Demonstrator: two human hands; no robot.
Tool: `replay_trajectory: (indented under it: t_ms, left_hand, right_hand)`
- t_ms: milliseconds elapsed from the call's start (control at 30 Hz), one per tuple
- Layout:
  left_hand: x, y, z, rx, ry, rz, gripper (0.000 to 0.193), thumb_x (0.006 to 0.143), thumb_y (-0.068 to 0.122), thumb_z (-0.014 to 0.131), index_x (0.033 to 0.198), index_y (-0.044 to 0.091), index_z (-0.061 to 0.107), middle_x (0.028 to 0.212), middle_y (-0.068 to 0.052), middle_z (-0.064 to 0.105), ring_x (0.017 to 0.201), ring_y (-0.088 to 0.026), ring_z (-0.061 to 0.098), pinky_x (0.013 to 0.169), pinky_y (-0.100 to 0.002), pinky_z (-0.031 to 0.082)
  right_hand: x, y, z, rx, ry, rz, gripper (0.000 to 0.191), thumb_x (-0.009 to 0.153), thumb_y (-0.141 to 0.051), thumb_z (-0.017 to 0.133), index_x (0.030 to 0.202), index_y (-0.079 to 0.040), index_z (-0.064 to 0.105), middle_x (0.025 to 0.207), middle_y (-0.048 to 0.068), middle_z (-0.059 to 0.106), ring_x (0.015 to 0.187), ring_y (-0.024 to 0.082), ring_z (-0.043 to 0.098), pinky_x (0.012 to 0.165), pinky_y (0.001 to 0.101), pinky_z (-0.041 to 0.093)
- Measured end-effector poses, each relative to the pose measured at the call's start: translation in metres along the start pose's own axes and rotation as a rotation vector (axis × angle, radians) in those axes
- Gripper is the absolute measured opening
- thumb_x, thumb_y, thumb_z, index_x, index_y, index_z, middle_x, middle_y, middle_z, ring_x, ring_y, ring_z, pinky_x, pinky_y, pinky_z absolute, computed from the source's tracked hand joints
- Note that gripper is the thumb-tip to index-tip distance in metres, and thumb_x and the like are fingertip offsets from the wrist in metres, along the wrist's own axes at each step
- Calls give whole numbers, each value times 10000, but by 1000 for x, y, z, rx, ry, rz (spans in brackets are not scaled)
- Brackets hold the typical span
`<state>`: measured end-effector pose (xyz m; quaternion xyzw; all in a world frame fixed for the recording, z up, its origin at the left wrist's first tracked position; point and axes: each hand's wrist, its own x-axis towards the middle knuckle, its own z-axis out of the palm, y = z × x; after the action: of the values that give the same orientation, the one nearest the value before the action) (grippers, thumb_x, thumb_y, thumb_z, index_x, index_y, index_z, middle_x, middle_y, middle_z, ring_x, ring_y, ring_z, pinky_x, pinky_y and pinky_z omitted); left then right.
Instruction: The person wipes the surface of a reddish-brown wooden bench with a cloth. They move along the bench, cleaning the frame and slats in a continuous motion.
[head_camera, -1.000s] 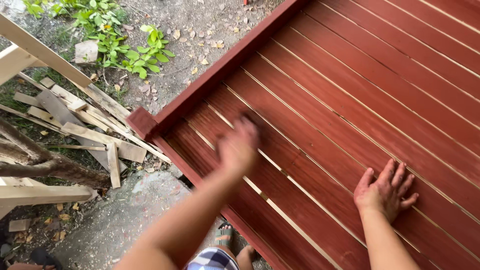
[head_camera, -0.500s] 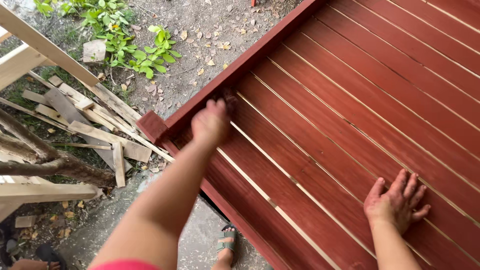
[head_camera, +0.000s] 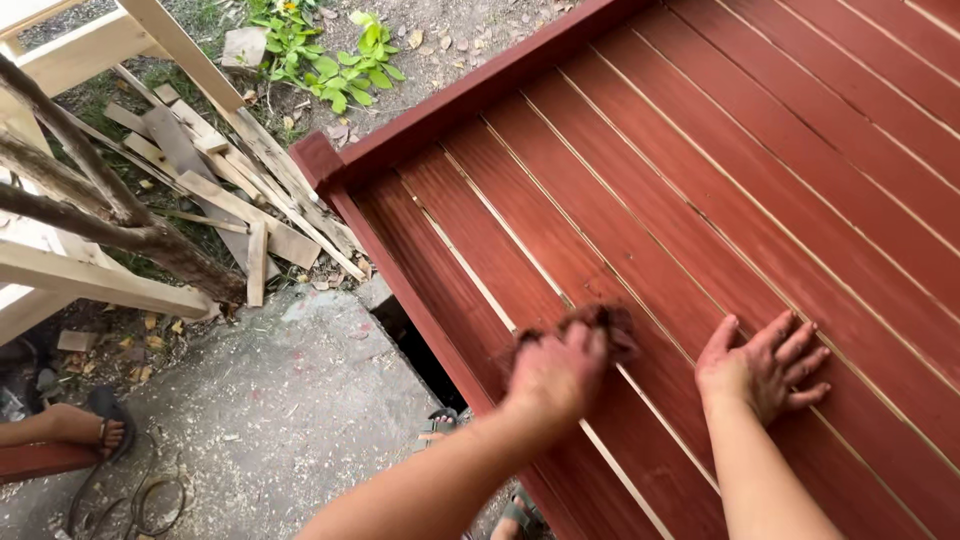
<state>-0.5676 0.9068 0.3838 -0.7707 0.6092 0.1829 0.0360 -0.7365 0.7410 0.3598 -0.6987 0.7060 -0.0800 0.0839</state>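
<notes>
Red stain covers the left hand (head_camera: 555, 372), low in the middle, gripping a dark rag (head_camera: 600, 322) on the panel (head_camera: 700, 150). The right hand (head_camera: 762, 362) lies flat and spread just beside. Rubbing step; next needs unrubbed slats.

arms: bare, no sleeves | left hand (head_camera: 556, 372), right hand (head_camera: 762, 362): reddish stain smears
</notes>
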Motion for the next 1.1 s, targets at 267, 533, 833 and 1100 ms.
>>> replay_trajectory:
  t_ms: [267, 533, 833, 1100]
  left_hand:
    - [87, -200, -43, 53, 455, -515, 271, 951, 255, 592, 1191, 129, 573, 1001, -117, 609, 731, -276, 696, 540, -457, 550]
    - [113, -224, -61, -115, 528, -712, 307, 965, 199, 513, 1243, 91, 587, 1146, -149, 608, 942, -333, 685, 724, -501, 570]
    - [-6, -5, 3, -65, 12, -170, 710, 919, 187, 610, 1566, 51, 351, 1158, -229, 590, 788, -343, 703, 549, -449, 514]
    - [92, -219, -49, 8, 415, -621, 286, 997, 234, 479, 1195, 68, 604, 1086, -167, 636, 842, -324, 725, 671, -498, 593]
  right_hand:
    - [2, 3, -5, 51, -36, -71, 881, 962, -665, 322, 1635, -138, 110, 1714, 150, -45, 1568, 346, -50, 1161, 695, -74]
    - [-26, -41, 12, 88, -46, -599, 787, 1016, -603, 315, 1636, -134, 192, 1731, 134, 2, 1586, 343, -66, 1173, 699, -96]
    - [-46, -71, 20, 33, -41, -694, 708, 1012, -492, 373, 1597, -104, 281, 1699, 87, 185, 1570, 305, 110, 1231, 596, 2]
    - [-51, -74, 15, 25, -7, -701, 701, 993, -440, 393, 1588, -81, 300, 1681, 114, 229, 1559, 315, 153, 1237, 593, 49]
